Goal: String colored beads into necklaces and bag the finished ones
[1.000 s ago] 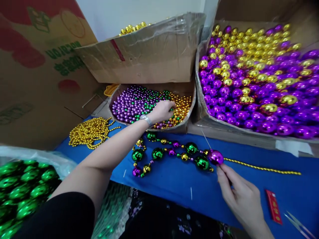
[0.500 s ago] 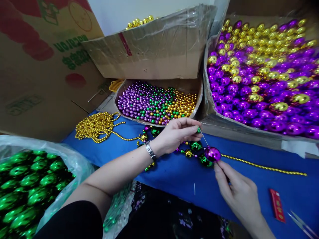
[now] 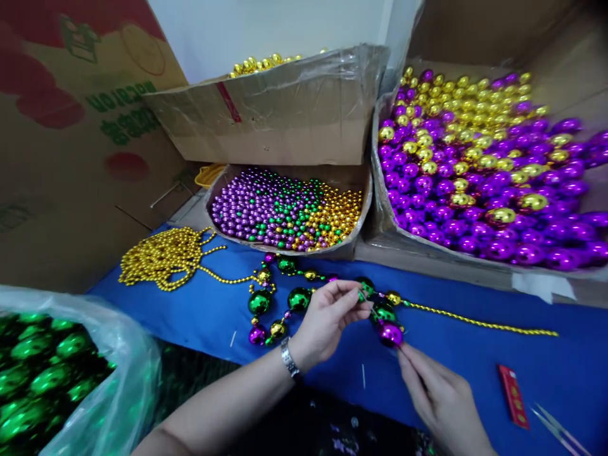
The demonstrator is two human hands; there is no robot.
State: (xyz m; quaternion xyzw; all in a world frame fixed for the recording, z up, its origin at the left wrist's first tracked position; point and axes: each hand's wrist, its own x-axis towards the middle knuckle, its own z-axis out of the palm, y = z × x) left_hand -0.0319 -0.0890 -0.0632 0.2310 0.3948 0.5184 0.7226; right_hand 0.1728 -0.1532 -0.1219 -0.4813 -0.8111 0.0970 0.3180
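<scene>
A strand of large green, purple and gold beads (image 3: 285,297) lies on the blue cloth (image 3: 475,361). My left hand (image 3: 327,320), a watch on its wrist, pinches a small green bead (image 3: 361,295) at the strand's free end. My right hand (image 3: 437,399) sits just below and holds the last large purple bead (image 3: 390,333) between its fingertips. A thin gold twisted cord (image 3: 479,323) runs right from the strand. Behind it a shallow tray (image 3: 354,237) holds small purple, green and gold beads.
A large box (image 3: 427,247) of purple and gold balls stands at the right, a closed cardboard box (image 3: 285,120) behind the tray. A pile of gold bead chain (image 3: 161,256) lies at the left. A bag of green balls (image 3: 42,373) is near left. A red packet (image 3: 513,396) and tweezers (image 3: 558,430) lie at right.
My left hand left the bead tray with a small green bead and came down to the strand's end. The purple bead and my right hand shifted slightly lower and left.
</scene>
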